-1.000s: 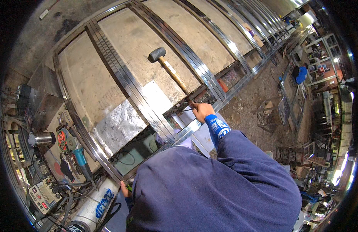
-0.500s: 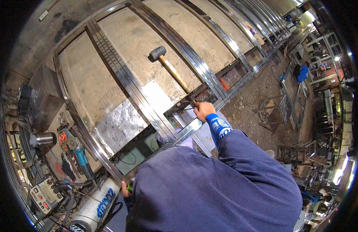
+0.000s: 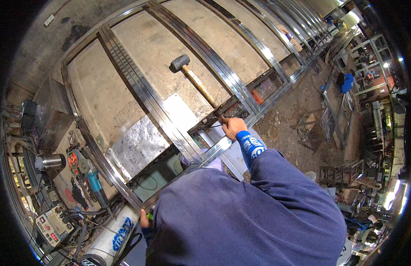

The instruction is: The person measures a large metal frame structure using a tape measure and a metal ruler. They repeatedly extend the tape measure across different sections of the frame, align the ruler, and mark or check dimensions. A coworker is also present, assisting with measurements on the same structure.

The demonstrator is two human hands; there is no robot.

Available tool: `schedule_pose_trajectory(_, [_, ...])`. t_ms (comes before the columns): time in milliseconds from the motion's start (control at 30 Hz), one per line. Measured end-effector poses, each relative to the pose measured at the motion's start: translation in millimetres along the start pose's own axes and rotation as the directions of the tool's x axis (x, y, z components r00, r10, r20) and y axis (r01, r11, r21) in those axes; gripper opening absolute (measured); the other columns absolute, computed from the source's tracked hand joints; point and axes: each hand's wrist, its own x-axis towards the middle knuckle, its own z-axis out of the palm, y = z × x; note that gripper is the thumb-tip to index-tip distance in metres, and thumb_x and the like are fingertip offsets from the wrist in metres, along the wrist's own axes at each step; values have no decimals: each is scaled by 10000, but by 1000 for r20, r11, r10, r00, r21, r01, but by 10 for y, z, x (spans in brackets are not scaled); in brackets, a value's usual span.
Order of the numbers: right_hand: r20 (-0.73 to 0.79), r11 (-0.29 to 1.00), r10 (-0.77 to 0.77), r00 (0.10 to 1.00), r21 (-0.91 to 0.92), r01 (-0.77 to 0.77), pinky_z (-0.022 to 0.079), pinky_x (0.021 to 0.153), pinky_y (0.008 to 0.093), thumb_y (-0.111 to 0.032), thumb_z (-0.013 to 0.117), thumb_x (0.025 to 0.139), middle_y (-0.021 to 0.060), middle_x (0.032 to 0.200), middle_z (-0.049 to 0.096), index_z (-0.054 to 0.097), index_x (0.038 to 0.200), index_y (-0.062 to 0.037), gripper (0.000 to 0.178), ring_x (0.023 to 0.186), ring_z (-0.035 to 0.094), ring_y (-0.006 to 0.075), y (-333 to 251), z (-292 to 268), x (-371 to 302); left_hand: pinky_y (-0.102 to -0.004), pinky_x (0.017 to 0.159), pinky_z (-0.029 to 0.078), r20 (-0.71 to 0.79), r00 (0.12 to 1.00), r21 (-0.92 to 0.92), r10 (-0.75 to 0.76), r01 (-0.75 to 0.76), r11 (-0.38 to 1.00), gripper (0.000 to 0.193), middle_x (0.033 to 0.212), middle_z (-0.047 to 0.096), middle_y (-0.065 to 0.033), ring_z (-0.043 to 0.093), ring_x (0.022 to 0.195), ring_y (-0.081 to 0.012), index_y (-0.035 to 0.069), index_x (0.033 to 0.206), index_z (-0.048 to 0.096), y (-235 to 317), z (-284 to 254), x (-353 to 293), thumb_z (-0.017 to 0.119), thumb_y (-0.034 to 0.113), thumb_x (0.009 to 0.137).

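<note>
A long frame of shiny metal channels (image 3: 170,126) lies across a worn, dusty worktable (image 3: 187,26). My right hand (image 3: 234,127), in a blue printed wrist sleeve, is at the frame's near rail with its fingers curled closed. A thin dark piece shows by the fingertips; what the hand grips is hidden. Just beyond it rests a mallet (image 3: 196,82) with a black head and wooden handle, its handle end toward my hand. At the frame's near left corner, my left hand (image 3: 144,219) shows only in part; my body covers most of its fingers.
Left of the frame are an angle grinder (image 3: 95,184), a steel flask (image 3: 50,162), a control box (image 3: 52,225) and a white gas cylinder (image 3: 112,235) among cables. A bare metal sheet (image 3: 139,146) lies under the channels. Scrap metal and a blue item (image 3: 346,83) are on the dirt floor at right.
My view has shifted very slightly. Both hands, the mallet and the frame hold the same places.
</note>
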Motion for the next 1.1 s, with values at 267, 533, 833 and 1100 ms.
schedule_pose_trajectory(267, [14, 992, 119, 993, 38, -120, 530, 967, 511, -331, 573, 896, 221, 1112, 727, 747, 1133, -137, 353, 1064, 682, 415, -68, -22, 30, -429, 1024, 511, -78, 997, 164, 29, -16, 986, 573, 1291, 660, -141, 650, 1143, -288, -6, 1368, 583, -22, 61, -94, 458, 474, 1082])
schedule_pose_trajectory(533, [-66, 997, -12, 998, 70, 17, 541, 920, 493, -257, 638, 891, 247, 1050, 735, 735, 1137, 6, 374, 994, 702, 419, 41, 44, -1, -382, 825, 591, -85, 995, 136, 47, -36, 990, 419, 1206, 699, -24, 671, 1013, -164, 97, 1307, 651, 85, 758, -417, 643, 399, 1016])
schedule_pose_trajectory(833, [-124, 999, -53, 991, -1, 53, 552, 863, 488, -277, 618, 907, 226, 1007, 743, 747, 1060, -35, 314, 955, 709, 415, 116, 171, 47, -354, 795, 585, -70, 994, 168, -83, 93, 981, 515, 1260, 676, -25, 664, 1053, -147, 114, 1346, 624, 18, 727, -233, 673, 477, 985])
schedule_pose_trajectory(1100, [-71, 999, -27, 997, -31, 25, 544, 887, 491, -287, 652, 889, 231, 1032, 743, 743, 1107, -19, 357, 988, 704, 414, 174, 197, 71, -363, 762, 608, -118, 987, 46, 112, -107, 993, 470, 1116, 701, -36, 689, 975, -180, 61, 1270, 649, -89, 814, -278, 760, 370, 934])
